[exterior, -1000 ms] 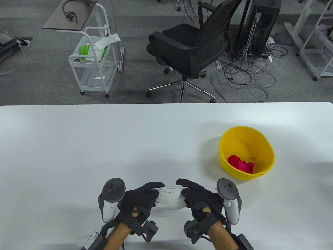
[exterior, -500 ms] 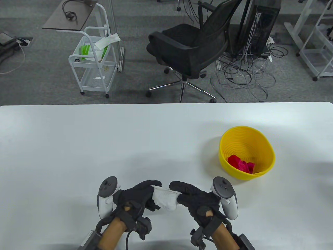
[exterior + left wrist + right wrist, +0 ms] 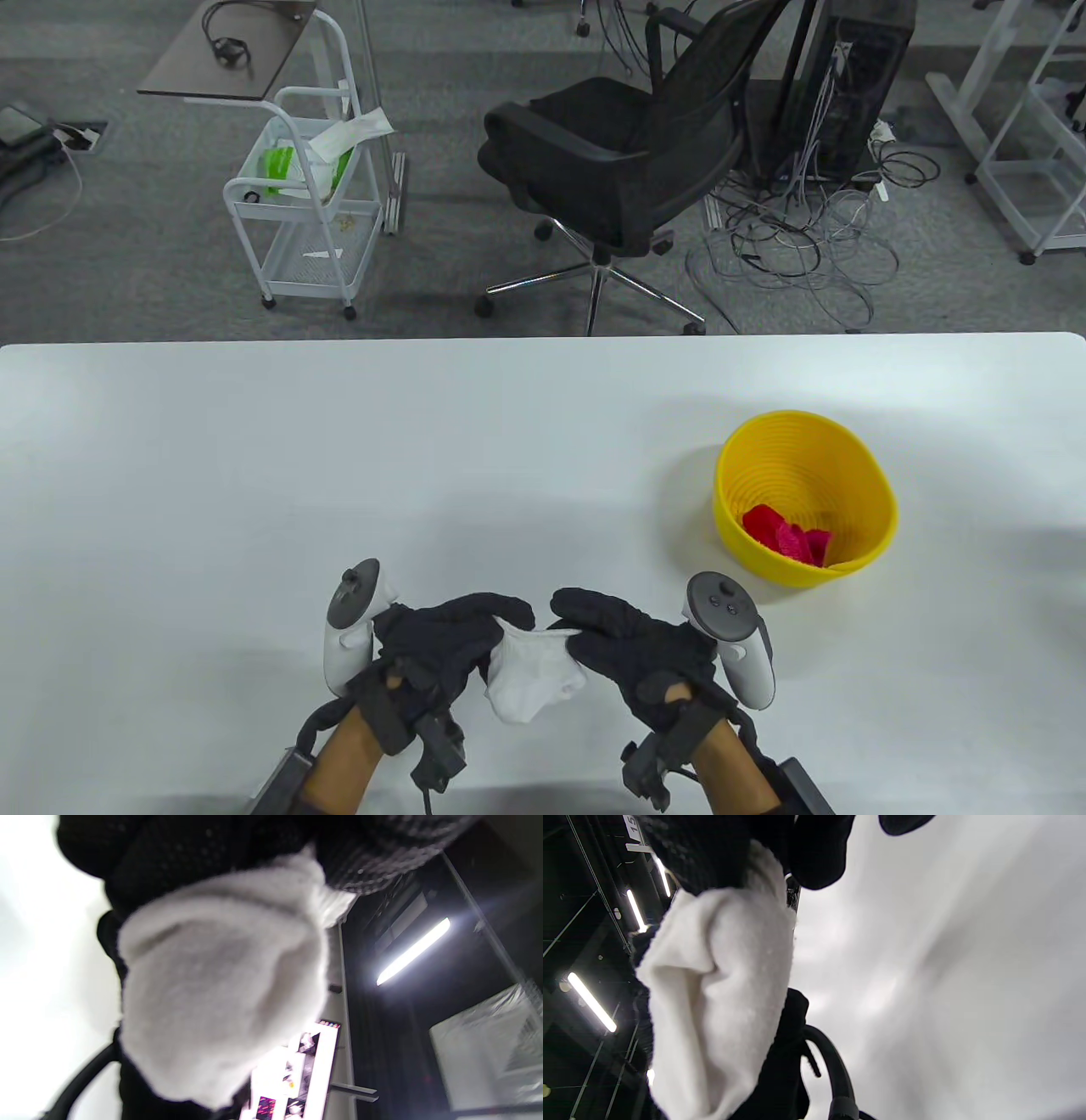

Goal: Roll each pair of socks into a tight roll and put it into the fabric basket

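A white sock roll point(image 3: 530, 679) hangs between my two hands near the table's front edge, lifted off the surface. My left hand point(image 3: 462, 632) grips its left side with curled fingers and my right hand point(image 3: 607, 637) grips its right side; both stretch the cuff across the top. The white sock roll point(image 3: 220, 993) fills the left wrist view under dark gloved fingers point(image 3: 178, 853), and the sock roll point(image 3: 712, 997) shows likewise in the right wrist view. The yellow fabric basket point(image 3: 882, 501) stands to the right, with a red and pink sock roll point(image 3: 785, 535) inside.
Beyond the white table's point(image 3: 339, 441) far edge stand a black office chair point(image 3: 628, 161), a white wire cart point(image 3: 297, 204) and tangled cables point(image 3: 797, 246) on the floor.
Both hands have drawn back toward the front edge and lifted; the sock bundle now hangs lower between them, with the cuff stretched over its top.
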`<state>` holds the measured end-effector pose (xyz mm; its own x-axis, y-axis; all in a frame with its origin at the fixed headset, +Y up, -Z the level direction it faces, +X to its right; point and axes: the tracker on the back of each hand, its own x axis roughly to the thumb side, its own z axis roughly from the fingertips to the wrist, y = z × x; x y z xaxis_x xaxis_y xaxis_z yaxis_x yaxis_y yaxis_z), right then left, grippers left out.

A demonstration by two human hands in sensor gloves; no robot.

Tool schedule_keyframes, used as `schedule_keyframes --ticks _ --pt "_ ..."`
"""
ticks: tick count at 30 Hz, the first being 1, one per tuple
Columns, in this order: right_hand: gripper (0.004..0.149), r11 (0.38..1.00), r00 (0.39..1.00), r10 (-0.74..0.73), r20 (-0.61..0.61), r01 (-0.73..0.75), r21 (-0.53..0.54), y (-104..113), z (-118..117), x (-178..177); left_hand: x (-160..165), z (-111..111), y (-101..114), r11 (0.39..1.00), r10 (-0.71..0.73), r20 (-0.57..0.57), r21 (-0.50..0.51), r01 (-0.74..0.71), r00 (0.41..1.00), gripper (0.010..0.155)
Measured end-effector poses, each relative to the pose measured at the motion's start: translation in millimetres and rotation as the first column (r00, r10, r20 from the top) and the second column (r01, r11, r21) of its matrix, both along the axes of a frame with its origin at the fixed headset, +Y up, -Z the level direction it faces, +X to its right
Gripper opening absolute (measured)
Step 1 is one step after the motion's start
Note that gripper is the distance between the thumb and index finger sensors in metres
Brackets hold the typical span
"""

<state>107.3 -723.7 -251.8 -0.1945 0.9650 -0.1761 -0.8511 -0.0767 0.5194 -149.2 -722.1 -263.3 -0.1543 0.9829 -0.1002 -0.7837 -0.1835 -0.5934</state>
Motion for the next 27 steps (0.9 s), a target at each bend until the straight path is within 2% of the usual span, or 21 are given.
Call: schedule_keyframes --ticks 1,3,5,7,14,16,21,27 --pt "0.052 1.000 1.000 0.006 0.004 -0.006 0.001 0 0 0 -1 1 1 1.000 -0.030 -0.031 -0.002 0.030 0.999 0.042" --pt "0.053 0.998 0.997 0.058 0.050 -0.059 0.019 -1 -1 2 -4 3 0 0.989 -0.131 -0.136 0.056 0.140 0.982 0.041" --pt "0.055 0.994 0.993 0.101 0.066 -0.103 0.034 -2 -1 3 -4 4 0 0.971 -0.209 -0.144 0.090 0.223 0.967 0.041" --pt "0.063 0.988 0.984 0.148 0.100 -0.152 0.025 -5 -1 3 -4 5 2 0.946 -0.269 -0.197 0.130 0.298 0.943 0.040" --pt "0.066 0.986 0.989 0.149 0.014 -0.148 -0.076 -22 -5 0 -4 5 2 0.888 -0.389 -0.213 0.172 0.427 0.896 0.042" --pt "0.066 0.981 0.983 0.180 0.026 -0.177 -0.080 -24 -6 -1 -4 5 1 0.860 -0.437 -0.219 0.183 0.477 0.872 0.042" --pt "0.063 0.969 0.966 0.247 0.078 -0.246 -0.023 -20 -6 2 -3 5 -1 0.771 -0.564 -0.258 0.179 0.612 0.785 0.046" --pt "0.057 0.951 0.938 0.281 0.204 -0.301 0.075 -8 -3 13 -11 5 0 0.786 -0.546 -0.297 0.140 0.601 0.783 0.056"
